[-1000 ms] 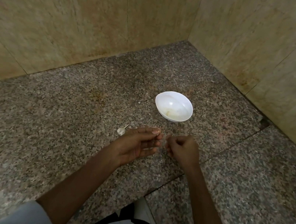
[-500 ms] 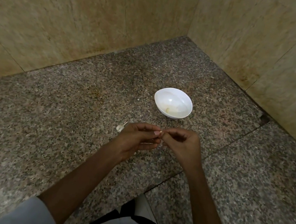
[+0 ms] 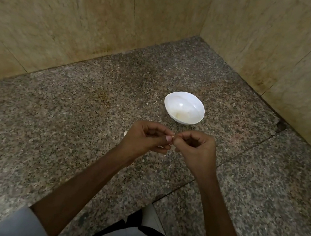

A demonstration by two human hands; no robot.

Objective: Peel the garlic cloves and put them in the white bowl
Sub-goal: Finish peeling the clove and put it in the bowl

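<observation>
Both hands meet just above the counter, on the near side of the bowl. The left hand and the right hand have their fingers curled, and thumb and forefinger tips come together where the hands touch. They pinch a clove between them. Only a small pale speck of it shows, and the rest is hidden by the fingertips, so whether its skin is on cannot be told.

The bowl stands upright on the counter, near the hands but apart from them. Something pale and yellowish lies at its bottom, too blurred to name.

A white garlic piece peeks out at the far edge of the left hand, lying on the counter and mostly covered by the hand. A few thin white scraps show under the hands, below the fingers.

The counter is speckled granite, running into a corner of tan walls. A grey sleeve covers the upper left arm at the bottom edge.
</observation>
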